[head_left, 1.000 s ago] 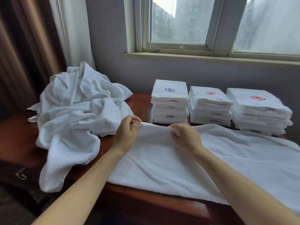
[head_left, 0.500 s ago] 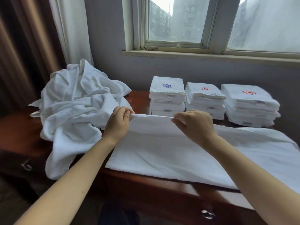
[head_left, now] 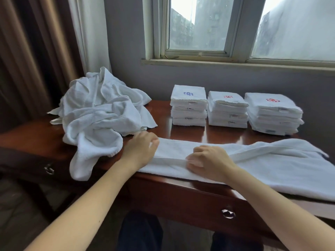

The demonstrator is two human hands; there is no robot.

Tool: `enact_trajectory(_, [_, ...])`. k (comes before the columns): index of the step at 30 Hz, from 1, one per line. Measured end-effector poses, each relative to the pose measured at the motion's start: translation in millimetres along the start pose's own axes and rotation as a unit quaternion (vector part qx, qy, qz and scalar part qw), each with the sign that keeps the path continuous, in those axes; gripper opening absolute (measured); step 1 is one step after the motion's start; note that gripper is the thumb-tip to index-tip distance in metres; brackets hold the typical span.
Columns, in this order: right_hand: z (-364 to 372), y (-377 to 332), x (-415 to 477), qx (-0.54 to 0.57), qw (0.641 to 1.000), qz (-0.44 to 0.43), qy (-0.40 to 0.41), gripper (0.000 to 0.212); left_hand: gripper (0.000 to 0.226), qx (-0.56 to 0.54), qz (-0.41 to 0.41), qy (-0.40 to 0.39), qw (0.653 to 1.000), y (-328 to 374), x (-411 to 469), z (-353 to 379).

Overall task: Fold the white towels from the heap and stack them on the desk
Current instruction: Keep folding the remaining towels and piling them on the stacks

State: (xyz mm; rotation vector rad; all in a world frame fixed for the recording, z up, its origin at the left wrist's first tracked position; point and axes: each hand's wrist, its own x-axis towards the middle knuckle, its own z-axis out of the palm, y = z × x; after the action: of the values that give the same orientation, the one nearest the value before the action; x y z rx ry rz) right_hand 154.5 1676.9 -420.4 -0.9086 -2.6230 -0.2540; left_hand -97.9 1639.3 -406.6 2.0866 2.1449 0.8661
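2 hands | left hand point(head_left: 139, 151) + right hand point(head_left: 210, 162) pinch towel point(head_left: 272, 165) | edge now folded forward

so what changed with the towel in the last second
The left hand and right hand pulled the far edge of the long white terry towel down toward the person and laid it over the near part, still pinching it. The crumpled heap of white towels, the three stacks of folded white towels and the reddish-brown wooden desk stayed put.
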Motion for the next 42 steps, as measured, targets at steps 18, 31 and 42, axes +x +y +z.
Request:
enact_trajectory(18, [17,13,-15,0.149,0.965,0.202,0.07,0.013,0.051,0.059,0.107,-0.131,0.984,13,-4,59])
enact_trajectory(31, [39,-11,38,0.167,0.964,0.193,0.078,0.016,0.054,0.063,0.062,-0.162,0.983,-28,15,28])
enact_trajectory(42, [-24,90,-42,0.118,0.945,0.294,0.076,0.033,0.043,-0.062,0.177,-0.164,0.968,105,46,66])
